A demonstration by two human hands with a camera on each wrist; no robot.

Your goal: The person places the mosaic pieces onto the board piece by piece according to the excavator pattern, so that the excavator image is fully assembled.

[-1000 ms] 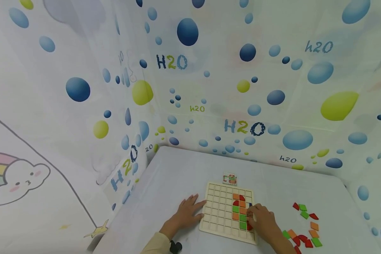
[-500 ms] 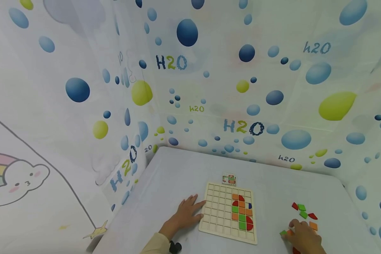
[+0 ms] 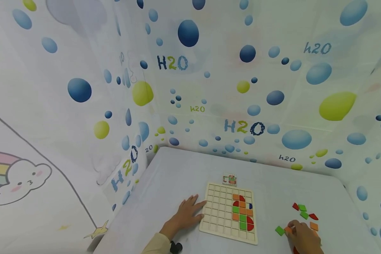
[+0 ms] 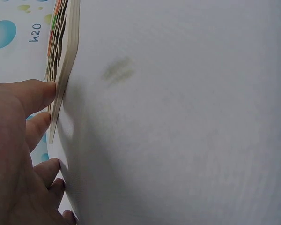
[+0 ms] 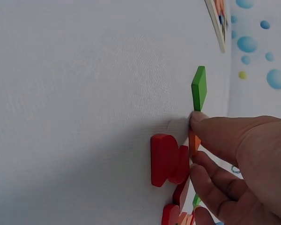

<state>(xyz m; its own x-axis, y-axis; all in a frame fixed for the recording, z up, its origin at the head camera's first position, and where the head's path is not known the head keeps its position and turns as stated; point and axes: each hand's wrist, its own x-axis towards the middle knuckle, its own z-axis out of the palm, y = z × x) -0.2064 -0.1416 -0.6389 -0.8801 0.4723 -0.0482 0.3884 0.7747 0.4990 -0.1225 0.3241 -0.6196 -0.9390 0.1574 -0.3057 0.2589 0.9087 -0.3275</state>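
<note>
Left hand flat, fingers spread; right hand fingers curled, pinching

This looks like a small staged play or recording corner rather than a lived-in room. Thin fabric sheets printed with blue and green bubbles and "H2O" lettering hang as walls on two sides, meeting in a corner behind a table covered in plain white cloth. At the left hangs another sheet with a cartoon cloud and rainbow. On the table lie a child's wooden grid board and coloured wooden tiles.
</note>
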